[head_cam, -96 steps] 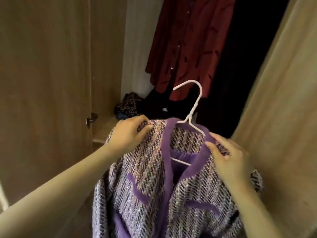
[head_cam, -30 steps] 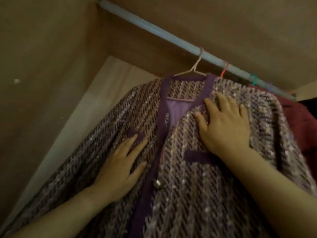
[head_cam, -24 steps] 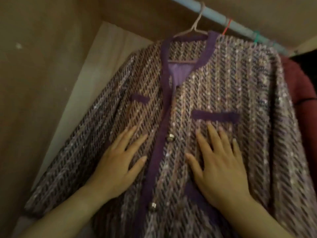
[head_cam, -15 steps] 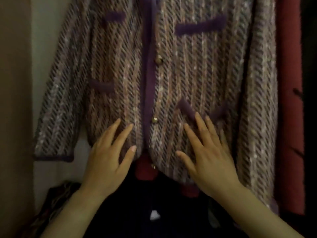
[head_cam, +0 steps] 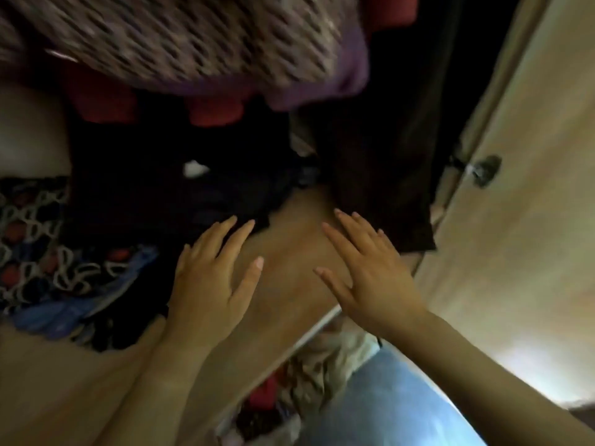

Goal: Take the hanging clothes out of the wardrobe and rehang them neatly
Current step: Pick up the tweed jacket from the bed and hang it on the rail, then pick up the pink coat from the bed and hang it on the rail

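- Head view looks down past the blurred hem of the tweed jacket (head_cam: 180, 37), which hangs at the top of the frame inside the wardrobe. No hand is on it.
- The left hand (head_cam: 209, 278) and the right hand (head_cam: 373, 278) are both empty, fingers straight and spread, palms down over the wooden shelf (head_cam: 289, 252). Whether they touch the board cannot be told.
- Judged from this, the jacket's rehanging looks finished and the hands are free for another garment.
- The likeliest next piece is the dark garment (head_cam: 380, 156), whose lower edge hangs just beside the right fingertips. Taking it would mean reaching up to its hanger, which is out of view.
- The jacket is a coarse, nubby weave of pale and dark flecks, edged with a smooth purple trim (head_cam: 322, 88).
- A red garment (head_cam: 212, 114) shows under the hem in soft, rounded folds.
- A black heap (head_cam: 161, 201) lies crumpled on the shelf, close to the left fingertips.
- Left of it lies a patterned cloth (head_cam: 38, 239) with ring shapes and red spots, over a limp blue fabric (head_cam: 80, 304).
- The wardrobe door (head_cam: 515, 220) is flat, pale wood grain with a small round metal knob (head_cam: 486, 170).
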Demonstrator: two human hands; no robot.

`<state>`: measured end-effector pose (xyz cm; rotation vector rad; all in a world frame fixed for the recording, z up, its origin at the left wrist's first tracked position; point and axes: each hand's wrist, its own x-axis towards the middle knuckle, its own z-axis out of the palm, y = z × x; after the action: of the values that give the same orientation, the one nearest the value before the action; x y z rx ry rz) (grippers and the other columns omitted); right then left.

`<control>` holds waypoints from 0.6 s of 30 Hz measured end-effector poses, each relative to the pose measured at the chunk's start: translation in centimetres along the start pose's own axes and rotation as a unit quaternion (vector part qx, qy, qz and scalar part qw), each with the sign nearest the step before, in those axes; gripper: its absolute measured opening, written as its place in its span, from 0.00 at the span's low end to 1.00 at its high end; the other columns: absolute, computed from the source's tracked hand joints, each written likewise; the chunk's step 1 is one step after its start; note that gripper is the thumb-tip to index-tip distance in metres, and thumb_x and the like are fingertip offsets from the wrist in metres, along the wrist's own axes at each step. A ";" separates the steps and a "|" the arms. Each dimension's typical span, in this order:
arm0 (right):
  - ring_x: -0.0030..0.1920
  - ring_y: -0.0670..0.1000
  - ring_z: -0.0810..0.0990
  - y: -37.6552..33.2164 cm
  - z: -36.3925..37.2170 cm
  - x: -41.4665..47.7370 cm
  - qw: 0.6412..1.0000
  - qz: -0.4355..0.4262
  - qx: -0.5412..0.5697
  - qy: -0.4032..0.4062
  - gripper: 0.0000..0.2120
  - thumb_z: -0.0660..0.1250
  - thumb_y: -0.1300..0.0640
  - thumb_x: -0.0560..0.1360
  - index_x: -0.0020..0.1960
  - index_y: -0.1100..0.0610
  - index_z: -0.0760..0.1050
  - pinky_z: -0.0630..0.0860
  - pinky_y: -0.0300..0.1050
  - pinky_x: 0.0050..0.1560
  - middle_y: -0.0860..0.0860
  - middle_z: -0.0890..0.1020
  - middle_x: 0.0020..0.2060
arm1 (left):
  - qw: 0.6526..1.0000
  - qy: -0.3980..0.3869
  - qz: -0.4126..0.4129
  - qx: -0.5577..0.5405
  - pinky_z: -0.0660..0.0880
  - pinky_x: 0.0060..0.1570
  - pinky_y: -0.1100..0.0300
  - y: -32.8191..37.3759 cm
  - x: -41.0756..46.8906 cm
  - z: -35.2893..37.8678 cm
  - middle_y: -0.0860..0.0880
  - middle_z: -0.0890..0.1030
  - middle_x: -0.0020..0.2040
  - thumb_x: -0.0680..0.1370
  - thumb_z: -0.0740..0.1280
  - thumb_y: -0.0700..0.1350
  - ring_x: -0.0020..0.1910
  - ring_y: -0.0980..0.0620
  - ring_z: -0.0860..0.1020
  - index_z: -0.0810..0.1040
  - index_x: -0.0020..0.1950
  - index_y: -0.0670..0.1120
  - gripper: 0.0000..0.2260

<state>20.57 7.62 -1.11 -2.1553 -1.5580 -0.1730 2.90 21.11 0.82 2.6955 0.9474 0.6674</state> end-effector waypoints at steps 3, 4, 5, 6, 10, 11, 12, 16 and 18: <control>0.73 0.58 0.61 2.7 0.0 -7.0 0.995 0.086 0.018 -0.042 0.30 0.47 0.37 0.77 0.72 0.53 0.65 0.62 0.61 0.68 0.53 0.64 0.73 | 0.996 -0.078 0.048 -0.022 0.66 0.64 0.46 3.4 -2.9 4.1 0.48 0.71 0.69 0.77 0.51 0.61 0.66 0.47 0.69 0.68 0.70 0.51 0.26; 0.72 0.58 0.62 3.6 -0.2 -9.4 0.992 0.113 0.020 -0.051 0.30 0.48 0.37 0.77 0.72 0.52 0.65 0.62 0.62 0.67 0.53 0.65 0.72 | 0.991 -0.106 0.071 -0.031 0.67 0.63 0.46 4.8 -3.6 5.3 0.48 0.71 0.68 0.77 0.52 0.61 0.65 0.47 0.69 0.69 0.70 0.50 0.25; 0.72 0.59 0.62 4.5 -0.5 -11.9 0.988 0.139 0.018 -0.058 0.29 0.49 0.37 0.77 0.72 0.52 0.65 0.63 0.62 0.67 0.53 0.65 0.72 | 0.985 -0.136 0.097 -0.039 0.68 0.63 0.45 6.3 -4.2 6.5 0.48 0.72 0.68 0.78 0.52 0.60 0.66 0.47 0.70 0.68 0.70 0.50 0.25; 0.72 0.59 0.63 5.3 -0.9 -14.4 0.984 0.164 0.016 -0.063 0.28 0.50 0.38 0.78 0.71 0.52 0.65 0.63 0.62 0.67 0.53 0.65 0.72 | 0.978 -0.166 0.120 -0.042 0.68 0.63 0.43 8.0 -4.7 7.7 0.48 0.71 0.69 0.78 0.52 0.61 0.66 0.47 0.69 0.67 0.71 0.51 0.25; 0.73 0.57 0.60 9.2 -4.1 -25.6 0.953 0.297 0.008 -0.055 0.28 0.50 0.37 0.77 0.71 0.51 0.64 0.56 0.60 0.70 0.53 0.64 0.73 | 0.945 -0.254 0.202 -0.037 0.63 0.65 0.39 17.3 -6.9 12.2 0.50 0.67 0.71 0.76 0.50 0.62 0.69 0.48 0.65 0.66 0.72 0.53 0.27; 0.73 0.57 0.60 10.2 -5.3 -28.7 0.942 0.334 0.003 -0.047 0.28 0.49 0.37 0.77 0.71 0.51 0.64 0.56 0.59 0.70 0.52 0.64 0.73 | 0.935 -0.269 0.229 -0.038 0.62 0.66 0.39 20.2 -7.8 13.4 0.50 0.67 0.72 0.76 0.50 0.62 0.70 0.49 0.64 0.66 0.72 0.54 0.27; 0.73 0.57 0.60 11.0 -6.5 -31.7 0.928 0.370 -0.003 -0.038 0.29 0.49 0.36 0.77 0.71 0.51 0.65 0.56 0.60 0.70 0.52 0.64 0.73 | 0.924 -0.282 0.255 -0.041 0.61 0.67 0.40 23.1 -8.7 14.5 0.51 0.67 0.72 0.75 0.49 0.63 0.70 0.49 0.64 0.66 0.72 0.54 0.28; 0.72 0.58 0.63 14.4 -11.8 -44.5 0.870 0.492 -0.034 0.006 0.31 0.46 0.35 0.76 0.69 0.52 0.68 0.59 0.63 0.69 0.54 0.68 0.71 | 0.876 -0.323 0.352 -0.072 0.65 0.65 0.41 35.6 -13.2 19.9 0.49 0.69 0.70 0.76 0.51 0.61 0.67 0.46 0.68 0.67 0.71 0.53 0.26; 0.71 0.60 0.65 15.8 -14.4 -50.7 0.836 0.546 -0.052 0.025 0.31 0.47 0.36 0.76 0.68 0.53 0.69 0.61 0.65 0.68 0.55 0.69 0.70 | 0.843 -0.348 0.398 -0.098 0.66 0.64 0.40 42.6 -16.5 22.6 0.47 0.70 0.70 0.75 0.51 0.61 0.67 0.45 0.69 0.67 0.71 0.52 0.27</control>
<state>20.05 -46.36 -11.76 -2.7260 -0.1024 0.0736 25.34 -23.27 -10.41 2.7047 -0.4218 -0.1535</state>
